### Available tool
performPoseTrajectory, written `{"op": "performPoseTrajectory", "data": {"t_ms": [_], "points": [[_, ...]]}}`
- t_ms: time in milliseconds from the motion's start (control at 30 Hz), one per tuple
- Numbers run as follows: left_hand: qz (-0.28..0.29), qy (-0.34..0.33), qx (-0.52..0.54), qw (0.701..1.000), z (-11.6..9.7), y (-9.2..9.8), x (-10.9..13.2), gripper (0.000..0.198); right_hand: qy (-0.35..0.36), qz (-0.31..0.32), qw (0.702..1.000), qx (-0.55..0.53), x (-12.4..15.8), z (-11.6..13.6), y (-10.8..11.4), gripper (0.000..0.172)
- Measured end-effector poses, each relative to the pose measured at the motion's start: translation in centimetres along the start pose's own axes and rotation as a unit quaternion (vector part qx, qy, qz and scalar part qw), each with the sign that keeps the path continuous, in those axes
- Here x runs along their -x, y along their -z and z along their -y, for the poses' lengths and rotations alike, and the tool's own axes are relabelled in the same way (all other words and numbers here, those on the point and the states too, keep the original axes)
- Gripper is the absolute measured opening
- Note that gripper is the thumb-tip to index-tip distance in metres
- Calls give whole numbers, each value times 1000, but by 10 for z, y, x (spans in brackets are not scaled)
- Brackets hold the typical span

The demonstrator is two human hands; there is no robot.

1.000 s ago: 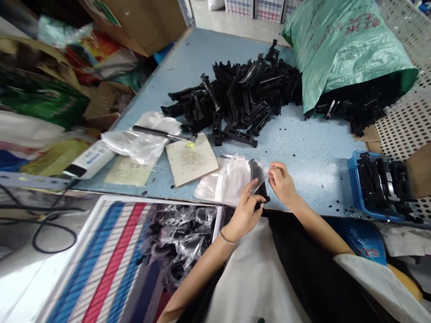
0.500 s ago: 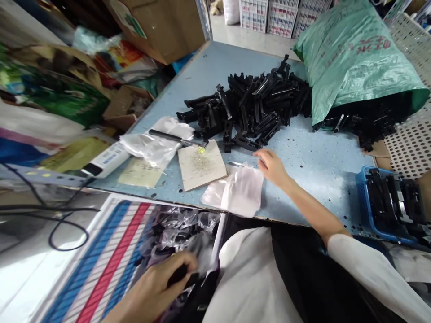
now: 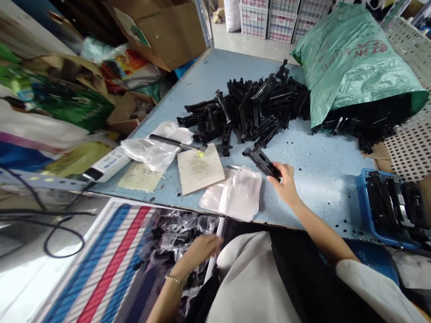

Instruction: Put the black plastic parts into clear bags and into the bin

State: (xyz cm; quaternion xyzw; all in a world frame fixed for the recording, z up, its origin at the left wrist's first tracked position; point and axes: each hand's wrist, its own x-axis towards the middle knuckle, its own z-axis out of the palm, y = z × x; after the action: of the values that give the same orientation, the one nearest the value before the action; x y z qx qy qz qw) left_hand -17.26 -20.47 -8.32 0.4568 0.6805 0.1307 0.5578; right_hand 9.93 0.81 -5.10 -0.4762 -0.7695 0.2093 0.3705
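Observation:
My right hand (image 3: 284,180) pinches one end of a long black plastic part (image 3: 261,160) with slots along it, held just above the blue table in front of the pile. My left hand (image 3: 204,249) is lower down, over the crate at the table's front edge, fingers stretched out and slightly blurred; nothing shows in it. Beneath it, several bagged black pieces (image 3: 175,231) lie in the crate. A stack of clear plastic bags (image 3: 240,190) rests by the table edge between my hands. Many similar black parts (image 3: 249,103) are heaped beyond.
A small pale board (image 3: 201,170) and a black-handled hammer-like tool (image 3: 171,141) lie left of the bags. The green sack (image 3: 353,63) spills black parts at the right, near a blue basket (image 3: 367,211) of parts. The striped crate (image 3: 101,269) stands below the table.
My right hand has drawn a black part from the pile toward me. My left hand has released a bagged black piece into the crate and moved up and right.

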Motion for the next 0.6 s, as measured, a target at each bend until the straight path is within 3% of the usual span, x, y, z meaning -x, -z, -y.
{"op": "performPoseTrajectory", "data": {"t_ms": [67, 133, 200, 267, 333, 400, 467, 600], "points": [[-74, -152, 134, 976, -50, -1, -23, 55, 31, -31, 999, 9, 32, 29, 6, 42], [-136, -318, 240, 907, -106, -11, -46, 76, 75, -26, 997, 11, 54, 50, 10, 43], [-153, -325, 310, 880, -152, -25, -63, 56, 117, 14, 993, -8, 60, 58, 22, 41], [-102, -298, 332, 889, -179, -38, -71, 43, 112, 31, 993, -24, 53, 54, 41, 32], [-39, -287, 311, 905, -188, -49, -73, 42, 67, 17, 997, -23, 37, 44, 62, 23], [-21, -300, 268, 915, -187, -60, -73, 47, 3, 27, 999, -37, 19, 35, 79, 28], [-42, -327, 225, 917, -185, -71, -76, 50, -72, 86, 988, -110, 7, 26, 86, 38], [-97, -369, 195, 904, -188, -86, -89, 50, -218, 163, 917, -292, 6, 15, 81, 51]]}}
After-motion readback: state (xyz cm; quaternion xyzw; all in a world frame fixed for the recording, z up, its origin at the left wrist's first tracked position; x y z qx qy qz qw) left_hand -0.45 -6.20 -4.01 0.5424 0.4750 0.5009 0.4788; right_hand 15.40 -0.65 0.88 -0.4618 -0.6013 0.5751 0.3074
